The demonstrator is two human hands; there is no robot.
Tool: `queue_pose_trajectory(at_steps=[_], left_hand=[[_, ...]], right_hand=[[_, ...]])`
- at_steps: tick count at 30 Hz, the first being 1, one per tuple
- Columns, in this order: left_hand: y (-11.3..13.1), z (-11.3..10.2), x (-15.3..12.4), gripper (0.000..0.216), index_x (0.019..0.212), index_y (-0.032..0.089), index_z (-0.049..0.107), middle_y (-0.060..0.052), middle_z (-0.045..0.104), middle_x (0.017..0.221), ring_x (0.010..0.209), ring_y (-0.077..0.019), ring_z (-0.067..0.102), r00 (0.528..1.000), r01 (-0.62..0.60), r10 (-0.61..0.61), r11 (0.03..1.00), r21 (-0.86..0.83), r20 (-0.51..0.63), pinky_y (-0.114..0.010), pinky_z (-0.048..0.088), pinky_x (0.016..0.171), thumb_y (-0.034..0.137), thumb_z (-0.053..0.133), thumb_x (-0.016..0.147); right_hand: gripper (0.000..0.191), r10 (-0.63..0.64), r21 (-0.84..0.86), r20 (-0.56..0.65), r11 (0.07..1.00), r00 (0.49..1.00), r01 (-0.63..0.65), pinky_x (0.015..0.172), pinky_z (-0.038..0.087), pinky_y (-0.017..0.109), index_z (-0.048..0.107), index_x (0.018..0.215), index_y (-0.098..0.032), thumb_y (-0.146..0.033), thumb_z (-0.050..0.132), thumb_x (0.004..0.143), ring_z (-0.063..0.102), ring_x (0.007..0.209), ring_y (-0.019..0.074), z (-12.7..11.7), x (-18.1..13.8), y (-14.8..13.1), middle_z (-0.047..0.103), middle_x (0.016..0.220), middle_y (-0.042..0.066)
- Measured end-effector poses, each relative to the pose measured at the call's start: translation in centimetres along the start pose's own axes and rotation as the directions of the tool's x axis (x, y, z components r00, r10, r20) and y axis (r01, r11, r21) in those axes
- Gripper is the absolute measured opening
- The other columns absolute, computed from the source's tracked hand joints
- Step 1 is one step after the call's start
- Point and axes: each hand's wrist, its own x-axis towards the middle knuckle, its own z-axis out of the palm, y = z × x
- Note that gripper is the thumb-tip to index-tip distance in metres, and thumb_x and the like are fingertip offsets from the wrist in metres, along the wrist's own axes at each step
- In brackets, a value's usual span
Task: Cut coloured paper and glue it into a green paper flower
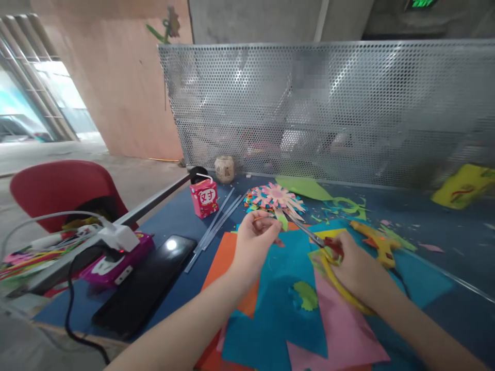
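Note:
My left hand (252, 245) is closed in a pinch above the coloured sheets. A light green strip (282, 220) shows at its fingertips, though part of it is hidden. My right hand (358, 263) grips a pair of scissors (309, 233) with dark red and yellow handles. The blades point up and left towards the left fingertips; whether they touch the strip I cannot tell. Under both hands lie a blue sheet (288, 314), an orange sheet (222, 257) and a pink sheet (344, 330). A small green scalloped piece (307, 296) rests on the blue one.
Behind the hands sits a pile of fringed paper flowers (276, 196). A yellow glue gun (381, 245) lies right. Left are clear glue sticks (216, 224), a pink drink carton (204, 198), a phone (145, 286) and a purple power strip (116, 260). A perforated metal screen (328, 113) borders the back.

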Motion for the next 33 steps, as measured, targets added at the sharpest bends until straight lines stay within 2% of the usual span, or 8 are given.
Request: queue_pose_trajectory(at_steps=[7,12,16,19,23,26,29,33], left_hand=[[0.3,0.0,0.0,0.026,0.076,0.018,0.044,0.002,0.059,0.064,0.059,-0.0122,0.061,0.998,-0.051,0.050,0.998,0.035,0.042,-0.021,0.049,0.047,0.017,0.069,0.066],[-0.1,0.0,0.1,0.023,0.077,0.019,0.042,0.003,0.056,0.066,0.065,-0.0141,0.063,0.994,-0.088,0.079,0.988,0.126,0.076,-0.021,0.048,0.047,0.019,0.064,0.071],[-0.7,-0.2,0.2,0.019,0.079,0.019,0.043,0.002,0.055,0.071,0.065,-0.0129,0.062,0.987,-0.107,0.075,0.968,0.229,0.141,-0.021,0.046,0.047,0.018,0.061,0.073],[-1.2,-0.6,0.6,0.016,0.078,0.019,0.045,0.002,0.055,0.073,0.065,-0.0115,0.062,0.975,-0.132,0.064,0.937,0.325,0.211,-0.023,0.047,0.056,0.011,0.058,0.073],[-1.5,-1.7,1.6,0.014,0.078,0.019,0.047,0.002,0.054,0.075,0.058,-0.0109,0.061,0.950,-0.146,-0.004,0.880,0.452,0.314,-0.024,0.047,0.055,0.011,0.057,0.072],[-1.4,-2.4,2.0,0.012,0.079,0.020,0.051,0.002,0.056,0.076,0.052,-0.0119,0.061,0.893,-0.139,-0.123,0.840,0.524,0.433,-0.024,0.047,0.050,0.013,0.058,0.072],[-1.0,-2.5,2.2,0.009,0.081,0.021,0.052,0.001,0.057,0.079,0.056,-0.0133,0.063,0.841,-0.151,-0.192,0.814,0.560,0.506,-0.026,0.049,0.054,0.015,0.055,0.075],[0.0,-2.4,2.6,0.005,0.082,0.020,0.048,0.000,0.051,0.084,0.061,-0.0126,0.064,0.851,-0.181,-0.172,0.791,0.585,0.496,-0.026,0.048,0.058,0.015,0.049,0.080]], right_hand=[[0.026,0.059,-0.101,-0.039,0.993,0.997,-0.063,0.044,0.033,0.029,0.036,0.079,-0.025,-0.044,0.053,0.075,0.062,0.058,0.0270,-0.3,1.7,1.0,0.062,0.068,0.006],[0.028,0.053,-0.043,-0.011,0.998,0.999,-0.053,0.044,0.037,0.029,0.035,0.078,-0.025,-0.041,0.057,0.072,0.062,0.057,0.0235,-0.2,1.5,1.0,0.063,0.071,0.005],[0.031,0.008,0.007,0.025,1.000,1.000,-0.008,0.055,0.046,0.029,0.036,0.077,-0.025,-0.037,0.063,0.067,0.065,0.069,0.0230,0.4,1.1,0.7,0.064,0.079,0.005],[0.029,-0.014,0.004,0.026,1.000,1.000,0.014,0.061,0.048,0.033,0.038,0.078,-0.024,-0.032,0.063,0.066,0.065,0.076,0.0256,0.9,1.2,1.0,0.064,0.086,0.009],[0.022,-0.067,0.023,0.026,0.998,0.997,0.066,0.066,0.050,0.038,0.045,0.083,-0.023,-0.026,0.059,0.066,0.065,0.084,0.0292,1.4,1.6,1.9,0.065,0.093,0.013],[0.023,-0.131,0.048,0.027,0.990,0.991,0.130,0.075,0.051,0.040,0.050,0.085,-0.021,-0.023,0.059,0.063,0.064,0.090,0.0296,1.8,1.6,2.3,0.067,0.094,0.013],[0.028,-0.199,0.058,0.015,0.979,0.980,0.197,0.080,0.050,0.039,0.055,0.092,-0.020,-0.023,0.058,0.064,0.063,0.093,0.0277,1.8,1.3,2.3,0.067,0.098,0.012],[0.028,-0.264,-0.005,-0.056,0.964,0.963,0.264,0.089,0.042,0.052,0.062,0.093,-0.017,-0.032,0.058,0.069,0.056,0.100,0.0348,1.3,0.7,1.7,0.063,0.102,0.015]])
